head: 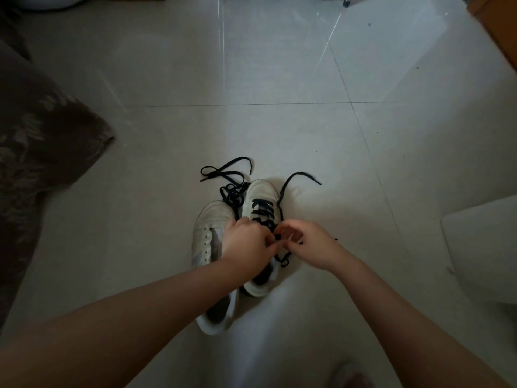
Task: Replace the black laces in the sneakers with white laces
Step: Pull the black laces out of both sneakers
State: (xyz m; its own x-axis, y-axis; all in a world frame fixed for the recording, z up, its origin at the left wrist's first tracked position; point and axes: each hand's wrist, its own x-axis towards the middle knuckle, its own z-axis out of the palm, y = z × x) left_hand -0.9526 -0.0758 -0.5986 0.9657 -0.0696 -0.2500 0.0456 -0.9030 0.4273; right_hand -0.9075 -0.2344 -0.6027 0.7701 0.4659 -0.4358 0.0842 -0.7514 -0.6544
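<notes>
Two white sneakers stand side by side on the floor. The left sneaker (208,233) has bare eyelets and no lace in it. A loose black lace (223,175) lies tangled by the toes. The right sneaker (260,197) still carries a black lace (263,211) across its front rows, with one end trailing off to the right. My left hand (249,245) and my right hand (310,245) meet over the upper eyelets of the right sneaker, and both pinch the black lace there. The heel of that sneaker is partly hidden under my left wrist.
A brown patterned cushion or sofa edge (42,141) fills the left side. A white object (484,253) sits at the right edge. Wooden furniture (498,29) is at the top right. Pale floor tiles (251,79) stretch ahead.
</notes>
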